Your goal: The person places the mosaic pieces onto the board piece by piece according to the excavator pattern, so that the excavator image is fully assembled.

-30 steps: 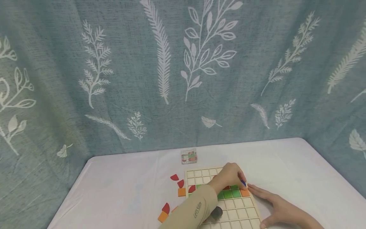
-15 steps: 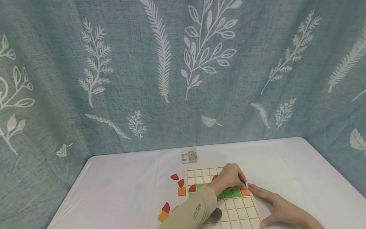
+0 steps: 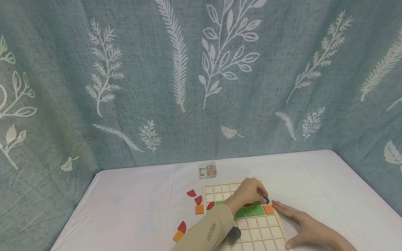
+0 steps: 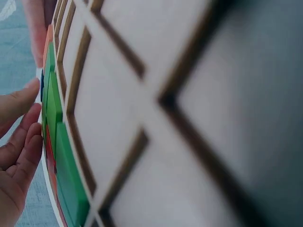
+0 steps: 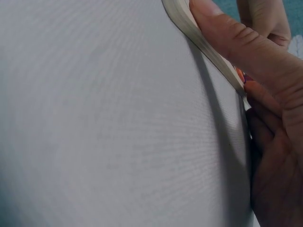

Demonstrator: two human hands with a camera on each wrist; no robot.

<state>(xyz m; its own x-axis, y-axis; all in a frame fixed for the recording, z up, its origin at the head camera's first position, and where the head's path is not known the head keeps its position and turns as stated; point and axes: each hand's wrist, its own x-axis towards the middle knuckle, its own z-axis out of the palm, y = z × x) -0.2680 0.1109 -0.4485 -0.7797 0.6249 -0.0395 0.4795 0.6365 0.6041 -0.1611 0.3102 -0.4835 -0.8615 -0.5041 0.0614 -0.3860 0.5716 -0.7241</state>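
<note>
My left hand (image 3: 248, 190) reaches across the gridded wooden board (image 3: 263, 234), its fingertips right at a small blue piece (image 3: 266, 199) in the right-hand column. In the left wrist view, its thumb and fingers (image 4: 29, 142) stand apart beside the board's tiles. Below the blue piece lies an orange square tile (image 3: 269, 209), with several green tiles (image 3: 249, 211) to its left. My right hand (image 3: 302, 225) rests along the board's right edge with fingers stretched out. Its thumb (image 5: 232, 35) touches the board's rim. The left forearm hides part of the grid.
Left of the board lie loose red quarter-circle pieces (image 3: 191, 193) and orange squares (image 3: 199, 209), some partly behind the sleeve. A small clear case with a coloured pattern (image 3: 207, 170) sits beyond the board on the white table (image 3: 135, 205). A patterned curtain (image 3: 176, 136) hangs behind.
My left hand has shifted slightly left, and its fingers have loosened from the blue piece, which shows more fully on the board. My right hand stays at the board's edge.
</note>
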